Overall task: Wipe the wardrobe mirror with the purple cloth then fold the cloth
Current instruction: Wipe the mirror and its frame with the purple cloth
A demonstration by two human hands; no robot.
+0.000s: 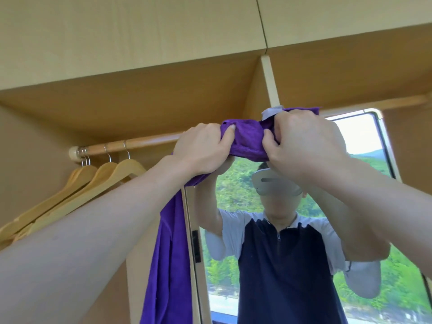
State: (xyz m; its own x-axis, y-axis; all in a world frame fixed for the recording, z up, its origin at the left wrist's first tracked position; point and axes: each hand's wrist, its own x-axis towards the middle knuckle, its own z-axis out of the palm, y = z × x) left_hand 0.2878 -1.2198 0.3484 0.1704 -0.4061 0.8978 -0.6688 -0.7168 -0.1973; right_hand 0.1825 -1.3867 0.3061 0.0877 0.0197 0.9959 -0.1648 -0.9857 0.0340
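Purple cloth [247,141] bunches where our left hand [201,150] and right hand [301,146] clench it before the mirror [360,141], one end dangling

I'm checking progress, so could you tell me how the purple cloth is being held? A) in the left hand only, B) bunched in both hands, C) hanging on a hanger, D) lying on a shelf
B: the left hand and right hand both grip the bunched purple cloth, its tail hanging down.

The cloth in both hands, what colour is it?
Solid purple cloth, no pattern; a pale tag shows at its top. Seen best in the head view.
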